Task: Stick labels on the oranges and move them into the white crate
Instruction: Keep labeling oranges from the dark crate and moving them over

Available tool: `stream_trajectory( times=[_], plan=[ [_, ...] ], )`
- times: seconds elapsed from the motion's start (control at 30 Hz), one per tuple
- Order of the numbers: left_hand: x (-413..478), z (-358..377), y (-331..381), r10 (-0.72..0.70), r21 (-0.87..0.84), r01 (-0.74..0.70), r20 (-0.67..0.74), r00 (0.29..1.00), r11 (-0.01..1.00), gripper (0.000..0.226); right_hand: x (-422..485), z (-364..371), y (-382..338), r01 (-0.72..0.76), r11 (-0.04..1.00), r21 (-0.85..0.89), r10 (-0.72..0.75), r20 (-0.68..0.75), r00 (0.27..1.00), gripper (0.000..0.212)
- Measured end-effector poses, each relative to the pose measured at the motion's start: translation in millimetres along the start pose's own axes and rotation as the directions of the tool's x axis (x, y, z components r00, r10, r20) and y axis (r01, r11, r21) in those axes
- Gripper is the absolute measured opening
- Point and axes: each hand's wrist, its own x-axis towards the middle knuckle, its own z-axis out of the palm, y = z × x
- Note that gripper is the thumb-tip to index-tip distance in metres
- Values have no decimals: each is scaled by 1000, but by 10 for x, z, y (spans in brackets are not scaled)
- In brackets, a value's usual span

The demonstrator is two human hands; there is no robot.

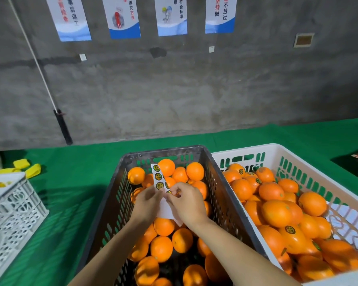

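Two hands meet over the dark crate in the head view. Your left hand pinches the label strip by its lower part and holds it upright, with three round labels showing above the thumb. Your right hand has its grip pressed together on the next label down. Blur at the fingertips leaves it unclear whether that label has lifted.

Bare oranges lie in the dark crate under your wrists. The white crate touches it on the right and holds labelled oranges. Both crates stand on the green counter.

To peel well, keep the left grip just below the label so the strip cannot flop. Bend the backing away rather than dragging the label, and catch only its edge so the glue stays clean. Then press it flat on a smooth part of the peel.
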Motion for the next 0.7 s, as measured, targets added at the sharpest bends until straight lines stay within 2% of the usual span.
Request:
stream_trajectory(
  times=[0.1, 0.5, 0.7],
  plan=[
    [-18, 0, 8, 2, -3, -2, 5, 1000, 1000, 26, -11, 2, -8, 13, 1000, -13, -13, -18, 1000, 32],
    [20, -16, -21, -41, -55, 41, -13, 999, 998, 20, -28, -15, -3, 86, 994, -72, -88, -20, 996, 22],
    [34, -19, -63, 7, -18, -8, -62, 998, 1000, 40, -22, 11, 4, 105, 990, -92, -105, 4, 994, 17]
  ],
)
